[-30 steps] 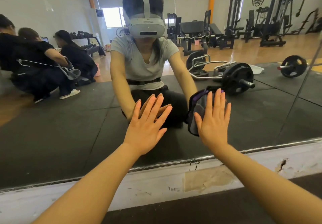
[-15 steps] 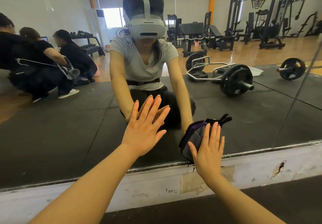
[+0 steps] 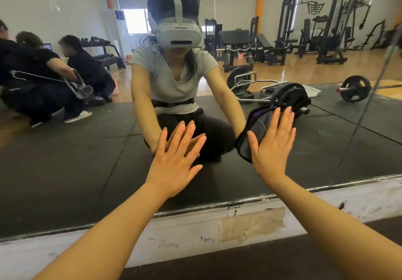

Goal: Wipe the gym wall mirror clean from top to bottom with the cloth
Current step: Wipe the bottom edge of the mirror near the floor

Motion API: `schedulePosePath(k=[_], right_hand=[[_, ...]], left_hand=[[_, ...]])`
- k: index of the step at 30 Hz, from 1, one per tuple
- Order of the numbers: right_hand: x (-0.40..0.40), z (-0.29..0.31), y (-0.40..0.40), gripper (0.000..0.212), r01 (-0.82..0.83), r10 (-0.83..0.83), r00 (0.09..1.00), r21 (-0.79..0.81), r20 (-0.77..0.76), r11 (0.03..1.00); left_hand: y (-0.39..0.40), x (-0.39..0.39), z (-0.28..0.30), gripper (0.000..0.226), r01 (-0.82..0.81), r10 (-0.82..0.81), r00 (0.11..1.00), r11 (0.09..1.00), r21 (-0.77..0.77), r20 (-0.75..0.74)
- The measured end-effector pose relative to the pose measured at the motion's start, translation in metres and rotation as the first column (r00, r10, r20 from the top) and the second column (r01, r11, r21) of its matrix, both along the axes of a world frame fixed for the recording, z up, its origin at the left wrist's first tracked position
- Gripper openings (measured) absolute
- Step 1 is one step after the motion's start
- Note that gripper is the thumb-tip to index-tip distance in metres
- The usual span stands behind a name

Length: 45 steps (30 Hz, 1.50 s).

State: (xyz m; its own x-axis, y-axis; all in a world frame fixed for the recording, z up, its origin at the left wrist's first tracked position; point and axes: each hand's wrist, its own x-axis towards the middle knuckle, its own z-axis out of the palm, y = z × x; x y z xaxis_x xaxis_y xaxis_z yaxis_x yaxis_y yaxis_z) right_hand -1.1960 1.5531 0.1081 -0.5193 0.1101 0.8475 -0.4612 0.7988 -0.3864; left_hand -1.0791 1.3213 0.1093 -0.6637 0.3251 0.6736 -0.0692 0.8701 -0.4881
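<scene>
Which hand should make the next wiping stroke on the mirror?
Right. The right hand already presses the dark grey-and-purple cloth flat against the wall mirror; the left hand rests bare on the glass.

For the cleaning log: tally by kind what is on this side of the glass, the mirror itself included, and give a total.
Hands: 2, left hand flat on the glass, right hand pressing the cloth with straight fingers
Cloth: 1, dark cloth
Mirror: 1, wall mirror
Total: 4
</scene>
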Motion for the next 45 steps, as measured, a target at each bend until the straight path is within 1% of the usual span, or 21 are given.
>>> schedulePosePath(k=[4, 7, 10, 13, 16, 19, 22, 24, 26, 28, 32, 35, 37, 41, 42, 44, 45], right_hand=[[0.001, -0.033, 0.005, 0.080, 0.029, -0.030, 0.999, 0.039, 0.026, 0.999], [0.008, -0.063, 0.006, 0.082, 0.069, -0.070, 0.989, 0.019, 0.130, 0.997], [0.016, -0.087, 0.005, 0.084, 0.080, -0.077, 0.966, -0.002, 0.245, 0.997], [0.024, -0.111, 0.008, 0.085, 0.085, -0.081, 0.945, 0.002, 0.318, 0.996], [0.028, -0.126, 0.007, 0.083, 0.093, -0.078, 0.919, -0.021, 0.386, 0.995], [0.028, -0.128, 0.005, 0.086, 0.104, -0.079, 0.916, -0.042, 0.393, 0.994], [0.027, -0.121, 0.007, 0.088, 0.103, -0.083, 0.919, -0.031, 0.385, 0.994], [0.025, -0.106, 0.006, 0.089, 0.097, -0.074, 0.922, -0.042, 0.381, 0.994], [0.018, -0.081, 0.007, 0.089, 0.082, -0.040, 0.934, -0.102, 0.354, 0.991], [0.009, -0.050, 0.010, 0.087, 0.050, 0.004, 0.953, -0.169, 0.303, 0.984], [-0.011, 0.012, 0.027, 0.080, -0.033, 0.094, 0.973, -0.274, 0.213, 0.961], [-0.017, 0.035, 0.039, 0.081, -0.111, 0.165, 0.976, -0.327, 0.140, 0.938], [-0.016, 0.036, 0.043, 0.083, -0.180, 0.233, 0.969, -0.400, 0.087, 0.898], [-0.014, 0.029, 0.040, 0.085, -0.288, 0.334, 0.942, -0.563, -0.022, 0.775], [-0.015, 0.027, 0.039, 0.081, -0.297, 0.341, 0.940, -0.578, -0.035, 0.760], [-0.015, 0.027, 0.036, 0.059, -0.273, 0.305, 0.952, -0.560, -0.038, 0.782], [-0.015, 0.025, 0.034, 0.054, -0.248, 0.279, 0.960, -0.551, -0.028, 0.797]], left_hand=[[0.001, 0.001, 0.001, 0.074, -0.011, 0.011, 1.000, 1.000, -0.009, 0.010], [0.000, 0.002, 0.000, 0.073, -0.024, 0.024, 1.000, 1.000, -0.013, 0.019], [0.001, 0.003, 0.001, 0.074, -0.032, 0.032, 0.999, 0.999, -0.013, 0.021], [0.003, 0.004, 0.001, 0.078, -0.043, 0.043, 0.999, 0.999, -0.015, 0.032], [0.003, 0.006, 0.003, 0.080, -0.047, 0.047, 0.998, 0.999, -0.022, 0.031], [0.002, 0.008, 0.005, 0.080, -0.053, 0.055, 0.997, 0.997, -0.052, 0.045], [0.001, 0.011, 0.008, 0.079, -0.042, 0.047, 0.997, 0.997, -0.072, 0.066], [-0.001, 0.014, 0.008, 0.078, -0.002, 0.019, 0.994, 0.986, -0.169, 0.104], [0.001, 0.015, 0.006, 0.073, 0.079, -0.035, 0.984, 0.966, -0.248, 0.174], [0.011, 0.014, 0.007, 0.071, 0.095, -0.045, 0.977, 0.967, -0.237, 0.207], [0.041, 0.003, 0.015, 0.069, 0.075, -0.026, 0.979, 0.969, -0.236, 0.204], [0.059, -0.007, 0.024, 0.071, 0.072, -0.029, 0.978, 0.977, -0.202, 0.207], [0.068, -0.011, 0.026, 0.073, 0.072, -0.031, 0.978, 0.978, -0.194, 0.204], [0.065, -0.013, 0.028, 0.074, 0.089, -0.046, 0.976, 0.977, -0.193, 0.214], [0.061, -0.013, 0.028, 0.074, 0.091, -0.045, 0.974, 0.975, -0.204, 0.220], [0.053, -0.014, 0.027, 0.073, 0.101, -0.047, 0.971, 0.969, -0.224, 0.235], [0.051, -0.015, 0.027, 0.072, 0.109, -0.052, 0.970, 0.966, -0.235, 0.239]])
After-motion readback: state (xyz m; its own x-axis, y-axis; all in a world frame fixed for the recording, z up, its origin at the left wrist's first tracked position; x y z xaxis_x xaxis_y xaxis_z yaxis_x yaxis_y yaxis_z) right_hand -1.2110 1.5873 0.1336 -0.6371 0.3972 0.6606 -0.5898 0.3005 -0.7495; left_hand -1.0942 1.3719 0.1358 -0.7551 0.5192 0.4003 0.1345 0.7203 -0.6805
